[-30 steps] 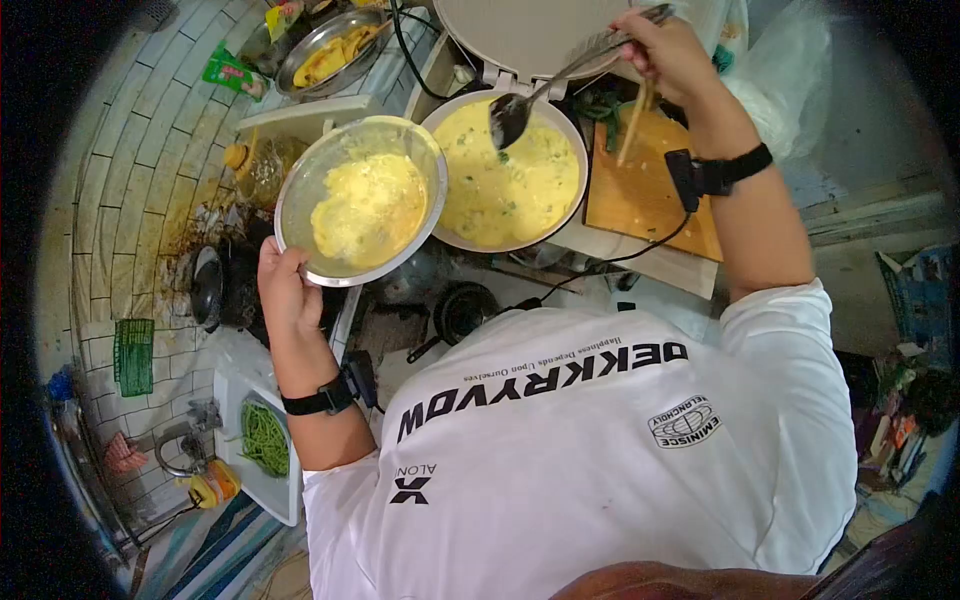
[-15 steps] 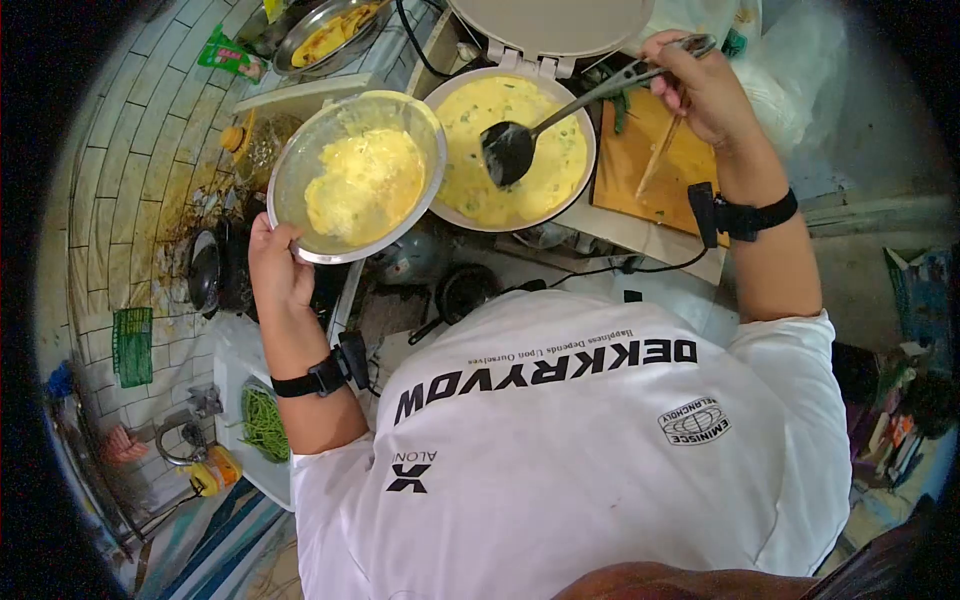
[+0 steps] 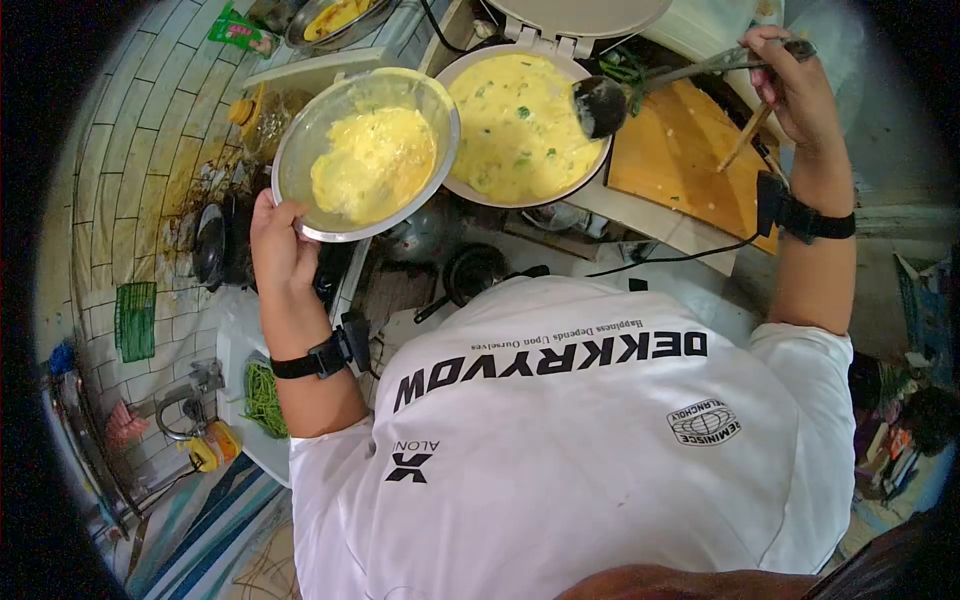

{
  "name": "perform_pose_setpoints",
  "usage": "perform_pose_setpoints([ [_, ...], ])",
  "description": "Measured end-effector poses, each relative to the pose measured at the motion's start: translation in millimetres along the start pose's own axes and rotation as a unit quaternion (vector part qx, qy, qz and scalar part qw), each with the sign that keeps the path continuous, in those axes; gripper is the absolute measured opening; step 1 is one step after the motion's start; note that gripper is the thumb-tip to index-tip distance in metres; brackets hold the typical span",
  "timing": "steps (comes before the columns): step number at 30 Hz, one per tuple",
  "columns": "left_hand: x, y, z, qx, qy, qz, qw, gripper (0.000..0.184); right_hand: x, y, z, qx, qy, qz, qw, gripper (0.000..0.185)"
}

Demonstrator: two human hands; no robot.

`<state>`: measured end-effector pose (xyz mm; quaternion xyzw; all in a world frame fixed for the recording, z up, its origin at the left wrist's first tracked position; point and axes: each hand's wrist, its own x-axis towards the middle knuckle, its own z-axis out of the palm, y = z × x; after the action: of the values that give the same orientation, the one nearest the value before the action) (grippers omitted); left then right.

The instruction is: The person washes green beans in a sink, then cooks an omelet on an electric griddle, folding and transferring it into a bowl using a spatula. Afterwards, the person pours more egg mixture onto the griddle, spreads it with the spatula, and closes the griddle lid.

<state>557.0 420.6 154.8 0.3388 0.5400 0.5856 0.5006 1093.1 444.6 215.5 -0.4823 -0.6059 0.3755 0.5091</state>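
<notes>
My left hand (image 3: 283,240) grips the rim of a metal bowl (image 3: 297,150), tilted toward me, with thick yellow batter (image 3: 372,165) in it. At the upper right, my right hand (image 3: 800,100) is closed round the handle of a dark ladle (image 3: 600,107). A thin wooden stick (image 3: 746,140), perhaps chopsticks, also sticks out below that hand. The ladle's head is over the right edge of a round electric griddle (image 3: 597,168); whether it touches is unclear. Yellow batter with green bits (image 3: 515,125) covers the griddle's plate, and its lid (image 3: 580,12) stands open behind.
Right of the griddle lies a wooden cutting board (image 3: 665,150), with green leaves at its far end. A metal dish (image 3: 340,22) of yellow food is at the back left, near an oil bottle (image 3: 265,120). Green beans (image 3: 264,400) fill a white basin at lower left. A black cable crosses below the board.
My right hand has moved right, carrying the ladle from the middle of the griddle to its right edge. The bowl stays in my left hand. The whole view has shifted slightly.
</notes>
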Motion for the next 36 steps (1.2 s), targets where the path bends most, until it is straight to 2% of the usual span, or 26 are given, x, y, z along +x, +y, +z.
perform_pose_setpoints([
  [3, 6, -4, -14, 0.014, -0.008, 0.001, 1.000, 0.018, 0, -17, 32, -0.002, 0.015, 0.011, 1.000, 0.016],
  [5, 8, -6, -14, 0.027, -0.016, 0.002, 1.000, 0.017, -8, -41, 55, 0.043, 0.044, 0.016, 0.998, 0.013],
  [10, -3, -4, -9, 0.012, -0.002, 0.015, 1.000, 0.018, -6, -58, 66, 0.027, 0.056, 0.025, 0.998, 0.014],
  [12, 3, -8, -21, 0.004, 0.002, 0.021, 1.000, 0.018, -6, -71, 73, -0.104, 0.056, 0.042, 0.992, 0.017],
  [13, 7, -10, -32, 0.012, -0.011, 0.016, 1.000, 0.020, -5, -76, 74, -0.106, 0.056, 0.042, 0.992, 0.017],
  [16, 6, -9, -32, 0.009, -0.016, 0.017, 1.000, 0.020, -1, -83, 81, -0.133, 0.008, 0.050, 0.990, 0.019],
  [18, 3, -7, -27, -0.002, -0.008, 0.022, 1.000, 0.018, -1, -99, 91, -0.166, -0.023, 0.103, 0.981, 0.019],
  [22, 7, -6, -39, -0.015, -0.013, 0.015, 1.000, 0.018, -2, -129, 116, -0.166, -0.033, 0.101, 0.980, 0.017],
  [24, 14, -11, -42, -0.008, -0.017, 0.015, 1.000, 0.018, 8, -123, 117, -0.192, -0.049, 0.144, 0.969, 0.015],
  [30, 13, -2, -29, -0.060, -0.057, -0.014, 0.996, 0.027, 12, -133, 128, -0.122, -0.057, 0.155, 0.979, 0.015],
  [31, 28, -11, -32, -0.029, -0.103, -0.005, 0.994, 0.033, 12, -131, 133, -0.124, -0.052, 0.154, 0.979, 0.015],
  [33, 36, -18, -16, -0.030, -0.140, -0.007, 0.990, 0.035, 11, -129, 145, -0.169, -0.006, 0.099, 0.981, 0.016],
  [36, 38, -17, 1, -0.049, -0.165, -0.017, 0.985, 0.035, 10, -132, 153, -0.160, 0.003, 0.103, 0.982, 0.010],
])
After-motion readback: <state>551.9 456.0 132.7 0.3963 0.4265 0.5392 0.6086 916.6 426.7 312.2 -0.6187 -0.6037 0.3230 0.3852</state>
